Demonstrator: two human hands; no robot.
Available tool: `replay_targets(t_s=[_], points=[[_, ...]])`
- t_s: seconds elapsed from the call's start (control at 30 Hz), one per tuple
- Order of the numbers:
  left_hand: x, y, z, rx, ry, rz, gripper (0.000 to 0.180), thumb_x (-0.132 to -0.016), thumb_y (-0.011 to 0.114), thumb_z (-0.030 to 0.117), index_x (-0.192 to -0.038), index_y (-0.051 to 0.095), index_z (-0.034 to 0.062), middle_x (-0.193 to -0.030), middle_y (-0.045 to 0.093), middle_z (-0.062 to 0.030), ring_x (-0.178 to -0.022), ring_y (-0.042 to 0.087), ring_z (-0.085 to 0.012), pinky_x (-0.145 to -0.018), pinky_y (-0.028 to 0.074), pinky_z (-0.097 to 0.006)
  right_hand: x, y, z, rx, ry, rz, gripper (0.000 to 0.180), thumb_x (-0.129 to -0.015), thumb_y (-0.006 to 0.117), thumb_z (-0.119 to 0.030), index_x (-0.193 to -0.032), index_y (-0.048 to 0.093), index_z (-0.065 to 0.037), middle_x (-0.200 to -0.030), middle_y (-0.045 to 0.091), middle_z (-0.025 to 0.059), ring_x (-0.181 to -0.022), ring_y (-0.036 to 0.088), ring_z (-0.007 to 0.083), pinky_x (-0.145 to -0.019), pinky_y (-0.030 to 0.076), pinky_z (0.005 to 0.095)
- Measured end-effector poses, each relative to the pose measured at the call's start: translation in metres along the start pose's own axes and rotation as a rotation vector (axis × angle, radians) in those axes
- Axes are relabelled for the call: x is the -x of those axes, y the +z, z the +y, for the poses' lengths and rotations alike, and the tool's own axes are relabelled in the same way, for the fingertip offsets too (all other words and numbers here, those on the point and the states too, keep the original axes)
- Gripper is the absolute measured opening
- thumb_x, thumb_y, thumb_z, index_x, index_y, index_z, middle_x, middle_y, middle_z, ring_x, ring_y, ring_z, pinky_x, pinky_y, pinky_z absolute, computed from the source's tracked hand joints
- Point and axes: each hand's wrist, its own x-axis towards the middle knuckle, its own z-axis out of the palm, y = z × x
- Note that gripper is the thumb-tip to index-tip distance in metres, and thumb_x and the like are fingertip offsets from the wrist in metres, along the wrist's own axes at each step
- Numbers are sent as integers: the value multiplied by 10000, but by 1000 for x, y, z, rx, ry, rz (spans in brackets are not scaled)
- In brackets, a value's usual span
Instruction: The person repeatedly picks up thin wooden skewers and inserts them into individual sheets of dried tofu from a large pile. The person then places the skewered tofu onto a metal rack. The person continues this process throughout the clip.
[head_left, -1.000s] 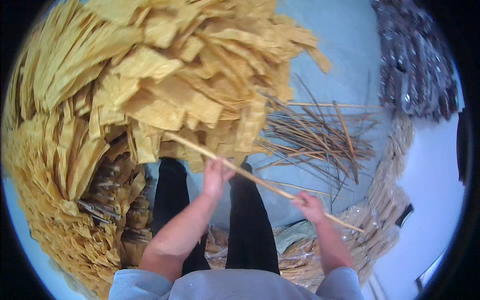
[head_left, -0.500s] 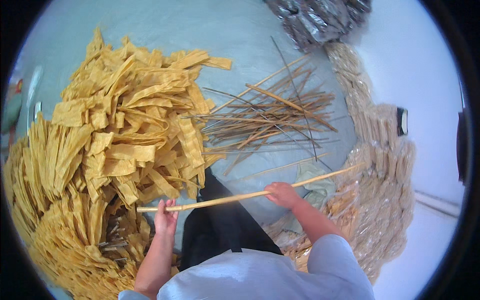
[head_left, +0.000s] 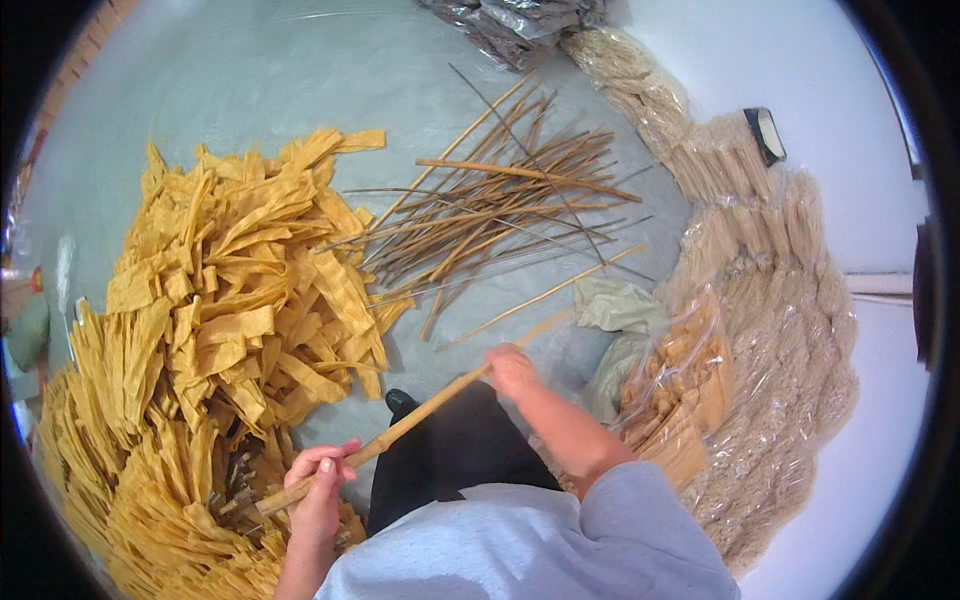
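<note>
Your left hand (head_left: pixel 320 493) and right hand (head_left: pixel 511 370) both grip one bamboo stick (head_left: pixel 400 430), which slants between them over your lap. Left of your left hand lie yellow dried strips (head_left: pixel 230 320); ahead of your right hand, a stick pile (head_left: pixel 500 210).

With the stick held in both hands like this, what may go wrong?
1. The stick reaches past the right hand toward the loose stick pile; its far end might knock and scatter them.
2. Its near end, at the left hand, lies among the yellow strips; a pull may snag or tear some.
3. The plastic bags lie near the right elbow and might get bumped.
</note>
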Motion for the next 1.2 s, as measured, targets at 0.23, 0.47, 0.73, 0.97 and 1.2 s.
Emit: replay_targets(t_s=[0.23,0.47,0.73,0.97,1.2], points=[[-26,144,11,-553,64,-149,208,-917,549,131,-1020,632,-31,-960,658,-139,-757,616,-152,-747,475,-280,-53,47,70,-154,41,-79,196,-815,541,-174,-924,658,-61,-957,634,193,-948,597,367,-772,487,458],[-51,293,12,-577,222,43,210,-881,545,73,-1041,626,-37,-952,673,-167,-665,614,-148,-664,486,-274,-106,-14,144,-281,-165,12,156,-794,536,-175,-851,624,-59,-857,620,184,-879,589,375,-733,484,456],[-52,393,21,-742,397,-122,190,-850,504,-31,-991,631,-16,-914,669,-199,-651,655,-201,-639,547,-324,-157,-104,189,-452,-169,408,129,-764,574,-183,-788,570,-57,-788,601,152,-791,589,373,-670,476,459],[-61,412,49,-659,583,56,172,-889,525,66,-1020,614,1,-730,627,-119,-779,666,-212,-742,541,-380,-148,-224,237,-356,-360,352,133,-743,627,-191,-808,631,-74,-823,633,145,-807,625,342,-695,502,436],[-137,400,34,-136,272,379,310,-936,533,220,-1206,535,68,-809,609,-1,-921,634,-165,-783,552,-376,-143,-261,301,-178,-361,204,132,-745,629,-219,-795,625,-97,-812,630,120,-798,621,329,-686,490,449]])
